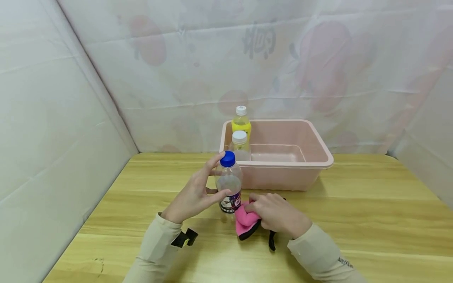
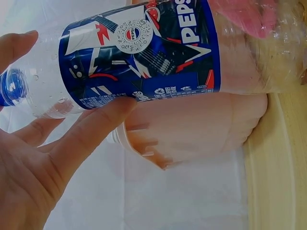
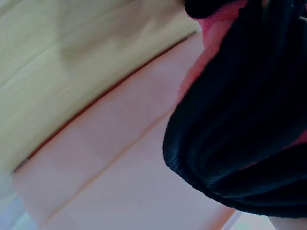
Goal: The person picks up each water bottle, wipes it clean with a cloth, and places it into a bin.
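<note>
A clear plastic Pepsi bottle (image 1: 229, 184) with a blue cap stands upright in front of the bin. My left hand (image 1: 192, 196) holds it from the left, a finger up at the cap and the thumb against the label. In the left wrist view the bottle (image 2: 139, 52) shows its dark blue printed label. My right hand (image 1: 279, 214) grips a bunched pink cloth (image 1: 244, 220) with black trim, right at the bottle's lower side. Black fabric folds of the cloth (image 3: 230, 129) fill much of the right wrist view and hide the fingers.
Behind the hands sits a pink plastic bin (image 1: 279, 177) on the wooden table (image 1: 371, 220). At its left end stand a yellow-labelled bottle (image 1: 242, 125) and a white-capped bottle (image 1: 240, 143). A printed fabric sheet (image 1: 198, 78) hangs behind the table.
</note>
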The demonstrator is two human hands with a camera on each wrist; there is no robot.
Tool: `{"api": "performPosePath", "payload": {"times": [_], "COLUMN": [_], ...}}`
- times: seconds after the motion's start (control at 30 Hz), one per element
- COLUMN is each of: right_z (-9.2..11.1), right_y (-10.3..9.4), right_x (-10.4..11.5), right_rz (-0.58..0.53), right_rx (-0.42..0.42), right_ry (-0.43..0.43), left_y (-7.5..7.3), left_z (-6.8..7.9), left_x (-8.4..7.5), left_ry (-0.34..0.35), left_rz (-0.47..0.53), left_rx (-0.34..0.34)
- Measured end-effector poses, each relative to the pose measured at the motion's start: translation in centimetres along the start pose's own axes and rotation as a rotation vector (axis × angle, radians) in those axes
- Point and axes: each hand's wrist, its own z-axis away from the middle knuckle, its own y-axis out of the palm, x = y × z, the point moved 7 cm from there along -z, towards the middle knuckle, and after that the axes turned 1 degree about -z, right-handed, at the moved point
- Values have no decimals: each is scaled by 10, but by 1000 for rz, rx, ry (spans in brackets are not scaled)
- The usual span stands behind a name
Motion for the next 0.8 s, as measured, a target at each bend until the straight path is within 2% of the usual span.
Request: {"api": "performPosePath", "payload": {"times": [0.13, 0.27, 0.33, 0.47, 0.6, 0.7, 0.8], "right_z": [0, 0, 1, 7, 16, 22, 26], "right_y": [-3, -17, -29, -58, -82, -92, -96], "right_x": [-2, -4, -3, 2, 5, 4, 5], "right_rz": [-26, -58, -84, -145, -257, -347, -395], "right_rx": [-7, -115, -226, -512, -776, -938, -1031], "right_ry": [0, -24, -45, -106, -140, -145, -150], "left_y": [0, -1, -1, 0, 1, 3, 5], "left_z": [2, 4, 5, 6, 5, 4, 4], "left_x": [1, 2, 2, 1, -2, -5, -6], "left_ry": [-19, -38, -35, -13, 26, 51, 55], "left_rz": [6, 7, 10, 7, -27, -61, -78], "left_rx": [2, -1, -2, -2, 4, 9, 13]}}
